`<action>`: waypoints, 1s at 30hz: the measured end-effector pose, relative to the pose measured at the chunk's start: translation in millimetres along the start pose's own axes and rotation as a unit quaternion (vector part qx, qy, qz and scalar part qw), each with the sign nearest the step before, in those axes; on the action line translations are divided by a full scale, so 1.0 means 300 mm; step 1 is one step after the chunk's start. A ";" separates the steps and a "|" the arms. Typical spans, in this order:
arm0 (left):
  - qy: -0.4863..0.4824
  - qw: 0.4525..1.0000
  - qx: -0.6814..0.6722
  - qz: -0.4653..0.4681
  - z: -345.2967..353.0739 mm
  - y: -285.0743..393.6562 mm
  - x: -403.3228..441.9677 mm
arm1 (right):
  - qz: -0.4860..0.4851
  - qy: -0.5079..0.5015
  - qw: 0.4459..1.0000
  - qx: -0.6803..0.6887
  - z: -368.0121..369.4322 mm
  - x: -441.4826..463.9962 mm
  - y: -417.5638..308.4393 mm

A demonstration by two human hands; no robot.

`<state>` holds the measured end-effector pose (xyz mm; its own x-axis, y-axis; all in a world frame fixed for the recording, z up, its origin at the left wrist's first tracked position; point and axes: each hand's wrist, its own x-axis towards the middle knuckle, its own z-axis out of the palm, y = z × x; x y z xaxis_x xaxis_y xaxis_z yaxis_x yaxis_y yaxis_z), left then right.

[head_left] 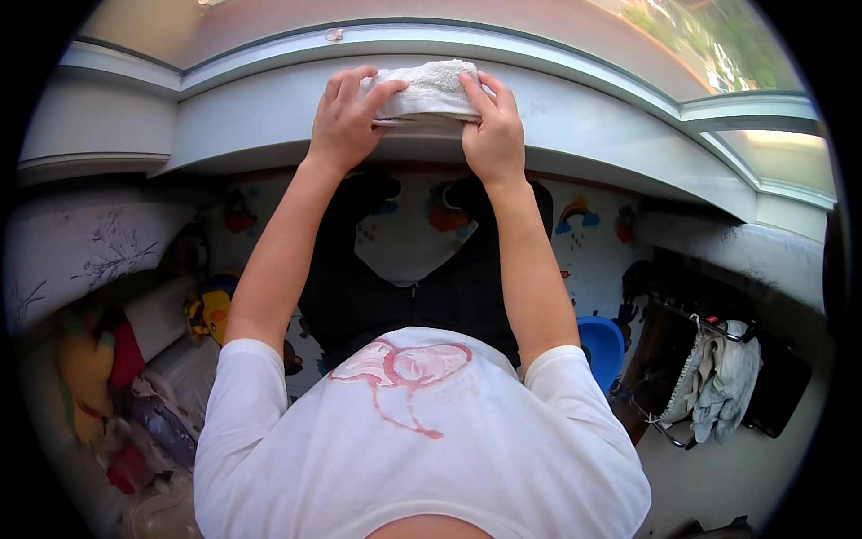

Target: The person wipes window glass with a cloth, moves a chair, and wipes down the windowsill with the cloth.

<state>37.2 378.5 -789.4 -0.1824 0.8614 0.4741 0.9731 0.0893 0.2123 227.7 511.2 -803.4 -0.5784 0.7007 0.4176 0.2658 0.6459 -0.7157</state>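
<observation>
A folded white cloth point(426, 90) with a terry-like surface is held over the white window sill point(260, 112). My left hand point(350, 112) grips its left end, the thumb lying across the front. At the right end, my right hand point(494, 126) pinches the cloth with thumb and fingers. Both arms stretch forward, and the cloth's lower edge hangs near the front of the sill. Whether its underside rests on the sill is hidden.
The window frame point(449, 34) runs behind the sill. A blue basin point(602, 350) and a rack with hanging grey-white cloths point(725, 377) stand at the right. On the left are a yellow toy point(211, 310) and several bags. Patterned matting point(588, 247) covers the floor below.
</observation>
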 end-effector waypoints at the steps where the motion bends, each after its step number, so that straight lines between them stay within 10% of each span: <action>1: -0.034 0.999 0.002 -0.016 -0.006 0.009 0.004 | -0.026 0.008 0.999 -0.044 0.002 0.002 0.004; 30: -0.067 0.996 0.059 0.017 0.062 0.131 -0.009 | -0.097 -0.011 0.984 -0.151 0.076 -0.071 0.003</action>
<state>78.4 389.0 -798.2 -0.1363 0.9229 0.3600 0.9896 0.1100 0.0927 222.7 490.0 -825.5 -0.6568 0.5514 0.5144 0.3647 0.8293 -0.4233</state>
